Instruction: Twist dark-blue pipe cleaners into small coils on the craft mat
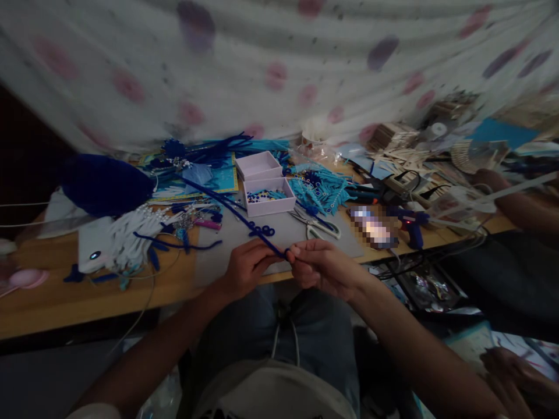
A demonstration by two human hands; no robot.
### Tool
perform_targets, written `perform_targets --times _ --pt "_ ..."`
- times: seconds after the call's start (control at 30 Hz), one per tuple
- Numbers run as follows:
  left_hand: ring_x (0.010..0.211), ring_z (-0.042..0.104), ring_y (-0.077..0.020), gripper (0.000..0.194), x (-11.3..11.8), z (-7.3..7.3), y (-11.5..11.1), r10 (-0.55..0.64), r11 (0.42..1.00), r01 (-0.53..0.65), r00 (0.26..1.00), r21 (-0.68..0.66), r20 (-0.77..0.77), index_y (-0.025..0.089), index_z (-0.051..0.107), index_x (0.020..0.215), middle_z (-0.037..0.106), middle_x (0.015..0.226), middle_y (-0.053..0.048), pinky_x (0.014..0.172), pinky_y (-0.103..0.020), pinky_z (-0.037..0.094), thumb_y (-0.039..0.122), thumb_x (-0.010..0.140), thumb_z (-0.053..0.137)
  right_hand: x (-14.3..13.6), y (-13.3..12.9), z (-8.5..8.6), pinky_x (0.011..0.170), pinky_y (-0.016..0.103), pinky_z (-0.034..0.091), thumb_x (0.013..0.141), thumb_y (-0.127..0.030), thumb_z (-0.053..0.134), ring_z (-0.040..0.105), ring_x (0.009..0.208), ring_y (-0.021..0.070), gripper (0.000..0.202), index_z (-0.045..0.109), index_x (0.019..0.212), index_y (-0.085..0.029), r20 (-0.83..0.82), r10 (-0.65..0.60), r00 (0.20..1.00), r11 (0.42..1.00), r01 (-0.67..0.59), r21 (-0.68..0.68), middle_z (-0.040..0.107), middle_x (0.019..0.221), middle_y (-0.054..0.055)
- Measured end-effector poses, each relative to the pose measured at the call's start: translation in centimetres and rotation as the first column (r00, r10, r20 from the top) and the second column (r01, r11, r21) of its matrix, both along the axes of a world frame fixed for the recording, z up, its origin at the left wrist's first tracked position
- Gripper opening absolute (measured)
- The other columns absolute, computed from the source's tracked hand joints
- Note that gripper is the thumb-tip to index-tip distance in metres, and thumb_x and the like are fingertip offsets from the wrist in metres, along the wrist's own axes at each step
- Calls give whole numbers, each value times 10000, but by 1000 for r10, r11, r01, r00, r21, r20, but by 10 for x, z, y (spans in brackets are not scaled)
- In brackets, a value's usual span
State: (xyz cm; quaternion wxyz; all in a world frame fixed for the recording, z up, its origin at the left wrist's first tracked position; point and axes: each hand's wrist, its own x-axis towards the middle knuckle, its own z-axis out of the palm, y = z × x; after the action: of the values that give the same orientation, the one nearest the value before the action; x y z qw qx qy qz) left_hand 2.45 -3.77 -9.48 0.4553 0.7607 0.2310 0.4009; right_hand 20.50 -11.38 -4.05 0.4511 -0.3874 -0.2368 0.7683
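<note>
A long dark-blue pipe cleaner [244,212] slants from the back left of the table down to my fingers. My left hand [248,265] pinches it close to its near end. At that tip, my right hand [323,267] has thumb and forefinger closed on the pipe cleaner, which looks bent into a small curl there. Just beyond my hands lie several small blue coils [262,230] on a grey mat [213,259]. White-handled scissors [321,226] rest to the right of the coils.
Behind the mat sits a white box [279,203] of beads, its lid [259,166] beside it. Light-blue pieces [321,192] are heaped to the right, near a phone [373,227] and a blue glue gun [413,226]. Another person's hand [487,179] is at far right.
</note>
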Motion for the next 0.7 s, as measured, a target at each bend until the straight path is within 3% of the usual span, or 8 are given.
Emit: perform_targets --times 0.23,0.4,0.57,0.63,0.7 --pt "834 686 -216 127 -6 1 -1 -42 992 47 998 121 -42 259 805 880 755 886 -85 824 -319 515 245 882 678 0 -1 2 402 173 226 771 -349 758 365 410 50 248 644 743 -131 112 5 994 999 -9 37 510 491 -41" --pt "898 702 -200 145 -9 -1 -2 -13 980 3 999 199 49 269 796 951 761 992 -80 851 -312 529 212 889 678 -4 -3 -2 399 182 218 750 -422 774 356 407 49 312 663 715 -133 191 -20 981 998 8 65 501 476 -43" --pt "867 712 -165 92 -6 2 0 -69 951 22 987 309 142 220 777 910 765 970 -68 804 -266 552 185 881 697 -2 -2 -2 404 182 258 731 -506 798 401 432 53 397 660 707 -134 307 25 951 995 -54 85 528 512 -37" --pt "820 707 -155 66 -5 5 -3 -79 967 48 990 250 118 203 769 879 760 911 -60 765 -246 550 177 872 709 1 -2 0 419 184 307 742 -527 786 450 445 62 412 650 710 -139 360 56 931 993 -89 77 560 544 -28" --pt "741 700 -144 60 -3 8 -7 -78 994 70 993 83 90 191 762 849 748 823 -46 703 -231 549 193 875 707 4 -1 3 434 188 351 751 -533 775 490 454 72 411 643 711 -145 399 90 912 989 -128 68 584 560 -21"
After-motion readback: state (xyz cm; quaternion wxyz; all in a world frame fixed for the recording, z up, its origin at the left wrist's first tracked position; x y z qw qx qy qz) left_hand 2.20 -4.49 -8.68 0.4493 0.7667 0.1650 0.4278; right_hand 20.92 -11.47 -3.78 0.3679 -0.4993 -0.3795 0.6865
